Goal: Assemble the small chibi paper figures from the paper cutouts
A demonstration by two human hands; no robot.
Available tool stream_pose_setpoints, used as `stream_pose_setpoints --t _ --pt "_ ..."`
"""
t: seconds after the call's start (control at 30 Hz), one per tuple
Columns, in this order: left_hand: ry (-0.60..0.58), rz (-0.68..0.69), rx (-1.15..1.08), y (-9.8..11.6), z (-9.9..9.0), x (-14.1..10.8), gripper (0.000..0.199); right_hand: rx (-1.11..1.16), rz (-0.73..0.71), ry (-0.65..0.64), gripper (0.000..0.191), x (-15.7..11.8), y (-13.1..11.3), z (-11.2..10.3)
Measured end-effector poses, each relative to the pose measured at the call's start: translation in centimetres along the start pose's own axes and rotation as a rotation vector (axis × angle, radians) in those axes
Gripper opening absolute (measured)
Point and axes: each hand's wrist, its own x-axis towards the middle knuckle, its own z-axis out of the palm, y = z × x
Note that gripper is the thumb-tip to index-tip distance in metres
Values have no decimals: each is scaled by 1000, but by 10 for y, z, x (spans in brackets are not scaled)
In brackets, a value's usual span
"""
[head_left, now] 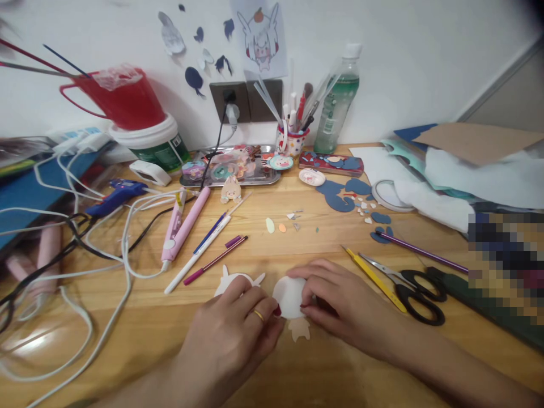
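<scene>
Between both hands is a round white paper cutout [288, 296], with a small beige body-shaped cutout [300, 328] showing below it. My left hand [238, 323], a ring on one finger, pinches the disc's left edge. At the right edge, the thumb and fingers of my right hand [327, 300] are closed on the same disc. Another white cutout with ear-like points [233, 279] lies behind my left hand, partly covered by it. Right of my right hand lie a yellow craft knife [374, 279] and black-handled scissors [419, 292].
Pens [198, 255] and a pink hair straightener [185, 226] with white cables lie left, near a blue glue gun [117, 195]. Behind stand a metal tray [272, 178] of paper figures, a pen cup [291, 141] and a bottle [335, 113]. Blue paper pieces [340, 195] lie right.
</scene>
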Motion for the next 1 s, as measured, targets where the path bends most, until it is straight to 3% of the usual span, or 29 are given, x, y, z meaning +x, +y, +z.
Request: stream_pose_setpoints --t 0.5,1.0 --pt "-52 -79 -85 -2 1 3 6 36 -6 16 4 2 0 -1" --pt "-50 -57 -65 -3 3 1 5 50 -34 29 6 -1 1 -2"
